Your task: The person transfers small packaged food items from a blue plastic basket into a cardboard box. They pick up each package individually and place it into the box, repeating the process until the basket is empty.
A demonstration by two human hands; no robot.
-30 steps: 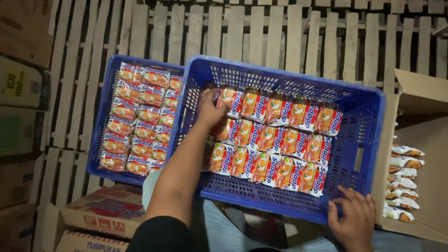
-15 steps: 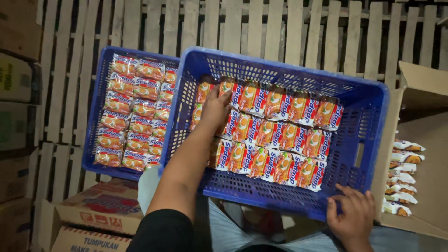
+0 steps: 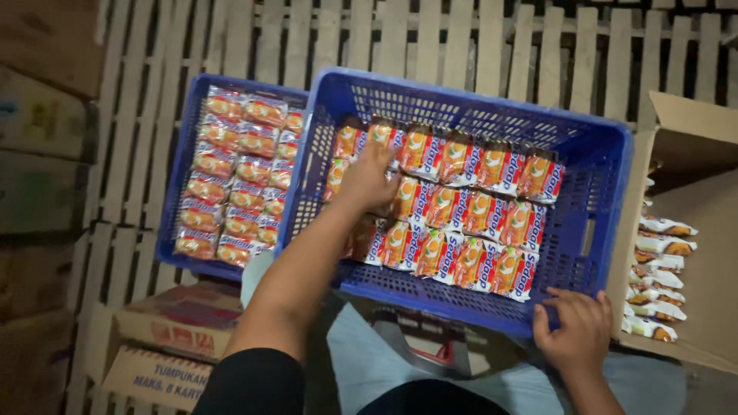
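Gripping the near rim of the blue crate (image 3: 592, 161), right hand (image 3: 578, 332) is closed on it. Farther in, left hand (image 3: 367, 178) lies open on the orange packets (image 3: 453, 211); rows run left-right.

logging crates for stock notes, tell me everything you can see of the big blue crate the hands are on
The crate is blue plastic, rectangular, with perforated lattice walls and a solid rim. It sits tilted on the person's lap, overlapping a second crate at its left. Orange snack packets lie inside in three neat rows, leaving a gap at its right end. The right hand grips the near rim; the left hand rests on the packets. A carton stands beside its right wall.
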